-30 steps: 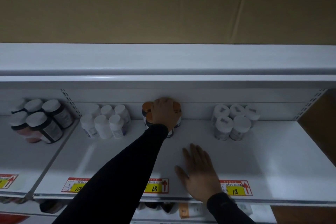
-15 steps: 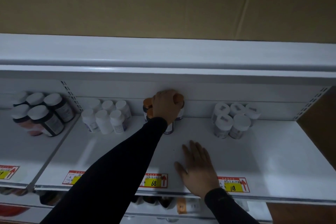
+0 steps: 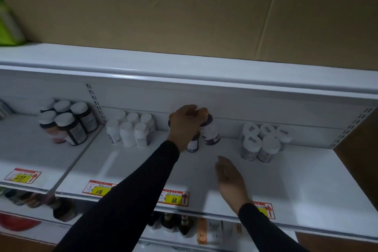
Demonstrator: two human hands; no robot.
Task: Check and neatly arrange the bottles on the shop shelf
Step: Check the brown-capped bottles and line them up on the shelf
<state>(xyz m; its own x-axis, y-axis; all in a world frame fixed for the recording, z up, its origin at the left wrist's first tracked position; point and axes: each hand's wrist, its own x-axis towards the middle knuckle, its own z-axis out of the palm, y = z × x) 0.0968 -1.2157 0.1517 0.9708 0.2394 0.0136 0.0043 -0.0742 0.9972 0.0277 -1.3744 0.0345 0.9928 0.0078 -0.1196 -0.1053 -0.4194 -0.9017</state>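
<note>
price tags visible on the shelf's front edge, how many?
4. Far left, the 211 tag; next, the 118 tag, partly behind the left sleeve; centre, the 68 tag; right, a fourth tag, mostly hidden behind the right wrist, number unreadable.

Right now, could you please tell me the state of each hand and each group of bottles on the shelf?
left hand: gripping the tops of the orange-capped bottles.
orange-capped bottles: at the back wall, one tilted.
right hand: open, fingers relaxed, over the shelf.
small white bottles: upright, clustered.
labelled-cap bottles: upright, clustered.
dark bottles: clustered, white caps on.
</note>
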